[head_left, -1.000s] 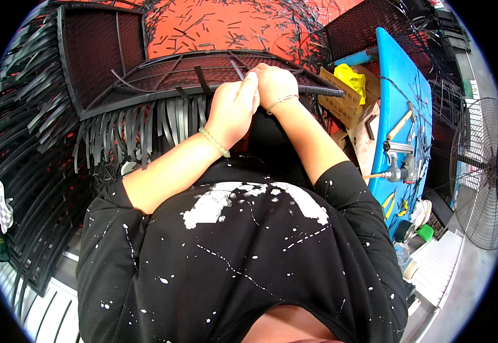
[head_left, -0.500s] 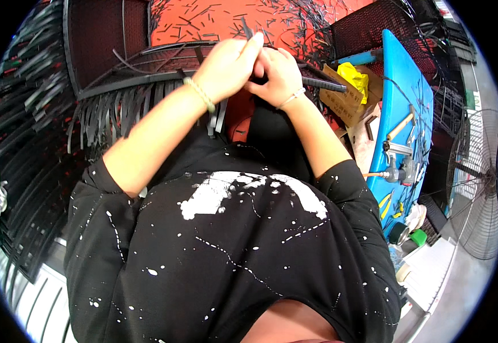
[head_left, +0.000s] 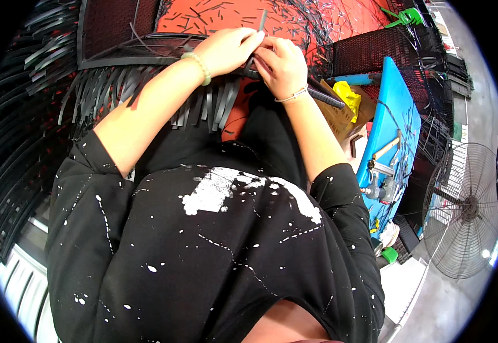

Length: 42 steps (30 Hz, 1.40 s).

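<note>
My left hand (head_left: 229,50) is closed, thumb and fingers pinching a flat dark plastic strip (head_left: 264,20) whose end sticks up past the fingertips. Close beside it, my right hand (head_left: 284,66) has its fingers bent inward around the lower part of the same strip, partly hidden by the fingers. Both hands are at the near edge of a black woven frame (head_left: 117,59). A wrapped bar (head_left: 328,96) of this frame emerges to the right of my right wrist. Loose grey-black strips (head_left: 109,94) hang in a fringe along the edge, below my left forearm.
Short dark offcuts lie scattered over a red surface (head_left: 203,14) beyond the frame. To the right are a cardboard box (head_left: 340,117) with a yellow bag (head_left: 347,98), a blue board (head_left: 389,108) bearing a hammer (head_left: 387,147) and other tools, and a large fan (head_left: 466,208). Many strips hang at left.
The view has shifted slightly. My hands have drawn a little apart, and the right fingers have changed their grip. The strip end now stands more upright.
</note>
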Tool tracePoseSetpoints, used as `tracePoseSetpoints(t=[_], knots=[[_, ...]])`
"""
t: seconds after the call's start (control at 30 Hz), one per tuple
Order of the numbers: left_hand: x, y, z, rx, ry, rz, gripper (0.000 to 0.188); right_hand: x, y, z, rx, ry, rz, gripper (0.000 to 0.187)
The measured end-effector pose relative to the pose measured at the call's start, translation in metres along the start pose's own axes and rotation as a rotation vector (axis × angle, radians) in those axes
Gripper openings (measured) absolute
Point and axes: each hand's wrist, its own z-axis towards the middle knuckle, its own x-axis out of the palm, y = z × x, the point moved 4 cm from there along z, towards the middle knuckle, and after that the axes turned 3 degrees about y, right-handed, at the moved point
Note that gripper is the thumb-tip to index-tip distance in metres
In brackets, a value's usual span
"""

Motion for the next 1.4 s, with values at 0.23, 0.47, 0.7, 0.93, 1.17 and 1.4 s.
tracePoseSetpoints(t=[0.23,0.47,0.7,0.93,1.17,1.4], knots=[[-0.007,0.004,-0.045,0.096,0.003,0.579,0.055,0.023,-0.017,-0.007,0.239,0.093,0.036,0.016],[-0.002,0.004,-0.041,0.029,0.075,0.56,0.046,0.05,-0.037,-0.015,0.811,0.124,0.7,0.015],[-0.001,0.004,-0.044,0.041,0.048,0.571,0.048,0.06,-0.037,-0.019,1.014,0.446,0.99,0.016],[-0.006,-0.002,-0.056,0.325,-0.093,0.498,0.045,0.054,-0.034,-0.021,0.833,0.594,1.01,0.015],[-0.008,-0.015,-0.072,0.605,-0.177,0.489,0.016,0.037,-0.034,-0.025,0.616,0.656,1.011,0.022],[-0.006,-0.045,-0.091,0.699,-0.199,0.334,0.014,0.017,-0.015,-0.029,0.509,0.499,0.885,0.036]])
